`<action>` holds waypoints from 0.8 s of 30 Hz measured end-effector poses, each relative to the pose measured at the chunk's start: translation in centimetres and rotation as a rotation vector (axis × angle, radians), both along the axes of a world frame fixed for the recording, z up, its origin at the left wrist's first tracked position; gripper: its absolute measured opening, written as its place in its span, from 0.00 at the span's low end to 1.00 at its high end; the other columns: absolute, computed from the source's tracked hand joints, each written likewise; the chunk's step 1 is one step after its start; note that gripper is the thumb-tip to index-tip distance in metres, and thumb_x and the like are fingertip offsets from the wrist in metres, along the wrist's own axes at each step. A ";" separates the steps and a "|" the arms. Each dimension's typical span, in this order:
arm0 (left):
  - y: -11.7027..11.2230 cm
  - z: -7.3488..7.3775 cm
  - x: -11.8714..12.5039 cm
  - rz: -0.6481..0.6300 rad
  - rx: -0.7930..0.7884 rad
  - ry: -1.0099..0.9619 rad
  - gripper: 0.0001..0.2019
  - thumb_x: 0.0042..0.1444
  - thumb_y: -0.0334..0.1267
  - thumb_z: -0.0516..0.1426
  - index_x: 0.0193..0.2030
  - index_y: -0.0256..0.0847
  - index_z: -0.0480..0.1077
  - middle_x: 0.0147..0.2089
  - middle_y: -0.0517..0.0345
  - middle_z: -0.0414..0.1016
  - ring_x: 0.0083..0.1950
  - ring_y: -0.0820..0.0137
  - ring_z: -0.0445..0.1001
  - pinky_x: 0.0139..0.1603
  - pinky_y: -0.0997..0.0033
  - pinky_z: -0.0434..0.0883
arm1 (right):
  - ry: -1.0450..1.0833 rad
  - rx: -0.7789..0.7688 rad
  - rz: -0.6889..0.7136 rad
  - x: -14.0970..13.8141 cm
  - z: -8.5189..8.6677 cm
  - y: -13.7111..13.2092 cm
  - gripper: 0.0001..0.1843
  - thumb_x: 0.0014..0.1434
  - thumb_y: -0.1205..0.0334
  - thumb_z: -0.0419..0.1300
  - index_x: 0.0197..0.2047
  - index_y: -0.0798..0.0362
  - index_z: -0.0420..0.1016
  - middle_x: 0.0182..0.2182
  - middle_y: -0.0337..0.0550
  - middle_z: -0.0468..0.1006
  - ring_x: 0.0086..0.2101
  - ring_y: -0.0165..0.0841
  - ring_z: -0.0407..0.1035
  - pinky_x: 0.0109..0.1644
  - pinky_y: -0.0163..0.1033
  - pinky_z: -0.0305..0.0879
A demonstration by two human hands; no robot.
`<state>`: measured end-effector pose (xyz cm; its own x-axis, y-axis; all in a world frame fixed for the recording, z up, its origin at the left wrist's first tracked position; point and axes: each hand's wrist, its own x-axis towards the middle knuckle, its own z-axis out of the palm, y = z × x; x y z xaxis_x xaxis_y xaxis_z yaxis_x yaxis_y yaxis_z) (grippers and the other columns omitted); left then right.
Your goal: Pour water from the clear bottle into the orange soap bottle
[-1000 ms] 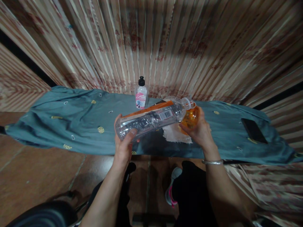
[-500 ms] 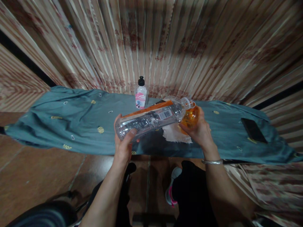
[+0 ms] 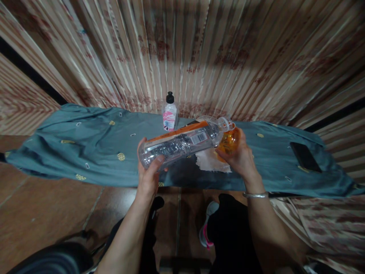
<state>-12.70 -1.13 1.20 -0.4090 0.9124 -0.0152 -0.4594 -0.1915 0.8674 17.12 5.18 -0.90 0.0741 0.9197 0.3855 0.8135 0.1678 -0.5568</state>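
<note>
My left hand (image 3: 148,173) is closed around the base end of a clear plastic bottle (image 3: 182,140) with an orange label and a barcode. The bottle lies tilted in the air, its neck higher and pointing right. My right hand (image 3: 241,160) grips an orange see-through container (image 3: 229,141), whose exact kind I cannot make out. The bottle's open mouth meets or overlaps the top of this container. Below them a piece of white tissue (image 3: 212,161) rests on the cloth. A silver bangle (image 3: 256,195) circles my right wrist.
A small bottle (image 3: 170,114) with a black cap and pink label stands at the back of the table. The table has a teal cloth (image 3: 97,148) over it. A black phone (image 3: 305,156) lies at the right. Pleated curtains (image 3: 171,49) hang close behind.
</note>
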 end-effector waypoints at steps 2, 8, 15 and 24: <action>0.0 -0.1 0.0 -0.004 0.013 -0.004 0.44 0.40 0.48 0.80 0.67 0.52 0.75 0.49 0.55 0.80 0.37 0.65 0.78 0.26 0.72 0.74 | 0.000 -0.003 0.000 0.0 0.0 0.0 0.59 0.56 0.50 0.74 0.84 0.53 0.53 0.63 0.64 0.86 0.58 0.63 0.85 0.59 0.65 0.84; 0.0 -0.2 -0.1 -0.009 0.008 -0.002 0.46 0.40 0.48 0.80 0.68 0.52 0.74 0.54 0.52 0.81 0.40 0.63 0.79 0.27 0.71 0.75 | 0.006 -0.019 -0.008 -0.2 0.2 -0.1 0.59 0.56 0.50 0.74 0.83 0.54 0.54 0.62 0.63 0.87 0.57 0.63 0.86 0.60 0.64 0.83; 0.1 -0.3 0.1 0.017 0.025 -0.021 0.43 0.39 0.48 0.81 0.64 0.51 0.76 0.51 0.54 0.81 0.38 0.66 0.78 0.25 0.74 0.74 | -0.002 -0.019 -0.013 -0.2 0.1 -0.1 0.58 0.56 0.49 0.73 0.83 0.52 0.54 0.63 0.63 0.86 0.58 0.63 0.85 0.58 0.63 0.84; 0.0 -0.3 -0.2 -0.006 0.013 -0.003 0.45 0.40 0.48 0.81 0.68 0.53 0.75 0.53 0.54 0.81 0.40 0.63 0.79 0.27 0.72 0.75 | 0.011 -0.009 0.000 -0.2 0.2 -0.1 0.56 0.56 0.51 0.74 0.82 0.52 0.56 0.63 0.62 0.87 0.57 0.61 0.86 0.59 0.62 0.84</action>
<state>-12.89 -1.10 0.87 -0.4030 0.9152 -0.0046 -0.4634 -0.1998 0.8633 16.89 5.12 -0.66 0.0785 0.9233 0.3760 0.8076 0.1622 -0.5669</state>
